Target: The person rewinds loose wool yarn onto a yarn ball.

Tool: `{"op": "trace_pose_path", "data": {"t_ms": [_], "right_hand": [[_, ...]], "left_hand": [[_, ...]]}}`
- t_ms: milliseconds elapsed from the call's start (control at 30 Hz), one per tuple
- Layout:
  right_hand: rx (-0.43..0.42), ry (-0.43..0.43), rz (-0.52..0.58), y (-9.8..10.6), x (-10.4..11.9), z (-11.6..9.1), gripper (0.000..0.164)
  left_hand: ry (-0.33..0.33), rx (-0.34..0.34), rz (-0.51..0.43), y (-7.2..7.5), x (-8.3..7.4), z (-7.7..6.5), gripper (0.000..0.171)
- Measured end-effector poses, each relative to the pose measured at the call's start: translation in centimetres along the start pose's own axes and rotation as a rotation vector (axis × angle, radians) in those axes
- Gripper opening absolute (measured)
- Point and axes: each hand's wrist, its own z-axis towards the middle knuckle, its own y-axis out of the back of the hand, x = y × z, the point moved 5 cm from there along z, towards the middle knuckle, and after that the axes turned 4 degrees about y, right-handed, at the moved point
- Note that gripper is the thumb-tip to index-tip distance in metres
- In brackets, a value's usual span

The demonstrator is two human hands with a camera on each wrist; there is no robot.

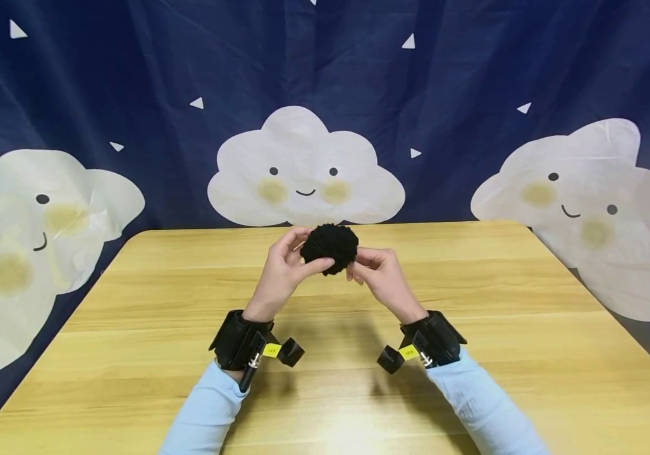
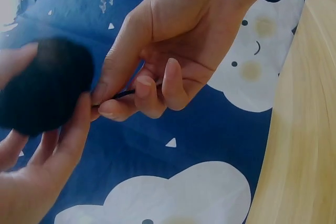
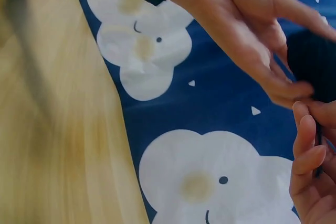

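A black ball of yarn (image 1: 331, 248) is held up over the far part of the table. My left hand (image 1: 281, 273) grips it from the left side, thumb across its near face and fingers behind. To the right of the ball, my right hand (image 1: 383, 277) pinches a thin black strand of yarn (image 2: 125, 93) between thumb and forefinger, close beside the ball. In the left wrist view the strand runs on under the right hand's curled fingers. The right wrist view shows the ball (image 3: 311, 66) only in part, at its right edge.
The wooden table (image 1: 131, 354) spreads below both arms. Behind it hangs a dark blue curtain (image 1: 359, 76) with white clouds and small triangles. Each wrist wears a black band (image 1: 241, 341) with a small camera block sticking inward.
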Motion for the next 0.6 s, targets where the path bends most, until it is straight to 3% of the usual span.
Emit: {"op": "trace_pose_path", "data": {"t_ms": [200,333,367,433,567,600], "right_hand": [[0.063,-0.016,0.005,-0.8,0.1,-0.4,0.015],[0.071,-0.060,0.041,-0.9,0.1,-0.6,0.017],[0.072,-0.072,0.054,-1.0,0.1,-0.6,0.018],[0.069,-0.085,0.078,-1.0,0.2,-0.6,0.019],[0.043,-0.072,0.108,-1.0,0.4,-0.6,0.017],[0.035,-0.058,0.104,-0.9,0.5,-0.5,0.016]], "left_hand": [[-0.004,-0.107,0.071,0.6,0.1,0.2,0.034],[-0.080,-0.117,0.108,0.8,0.5,0.2,0.038],[-0.108,-0.113,0.100,1.3,2.1,0.8,0.040],[-0.164,-0.111,0.099,1.9,3.7,1.5,0.043],[-0.134,-0.128,0.131,2.2,4.7,1.8,0.044],[-0.102,-0.139,0.155,1.7,3.3,1.2,0.044]]}}
